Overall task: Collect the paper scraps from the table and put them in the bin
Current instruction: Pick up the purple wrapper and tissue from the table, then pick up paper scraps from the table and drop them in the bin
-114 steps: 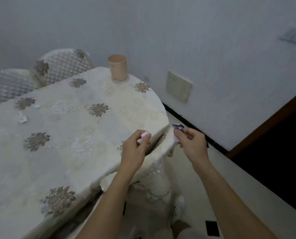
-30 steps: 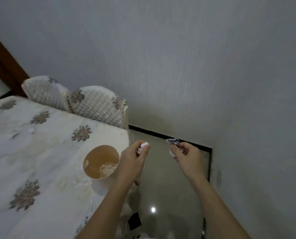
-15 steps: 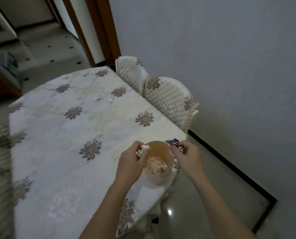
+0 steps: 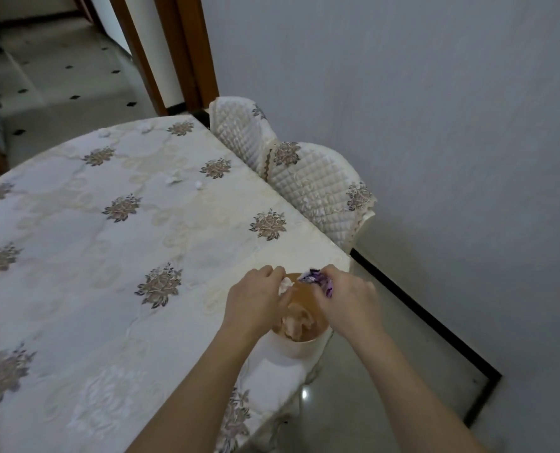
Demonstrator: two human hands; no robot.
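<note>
A small peach bin (image 4: 299, 349) stands on the near right corner of the table (image 4: 108, 256); crumpled paper (image 4: 296, 322) lies inside it. My left hand (image 4: 255, 302) is over the bin's left rim, pinching a white paper scrap (image 4: 285, 284). My right hand (image 4: 347, 299) hovers over the bin's right side, holding a purple-and-white scrap (image 4: 317, 279). Two white scraps (image 4: 175, 178) lie mid-table toward the far side, with a tiny one (image 4: 199, 184) beside them. More small scraps (image 4: 103, 133) sit near the far edge.
Two quilted chair backs (image 4: 314, 191) stand against the table's right side by the wall. A wooden door frame (image 4: 180, 53) rises behind them. Tiled floor (image 4: 386, 371) runs to the right of the table, bounded by a dark skirting line.
I have walked round the table to the bin's corner. Both hands, each still holding its scrap, have come down over the bin's opening and closer together.
</note>
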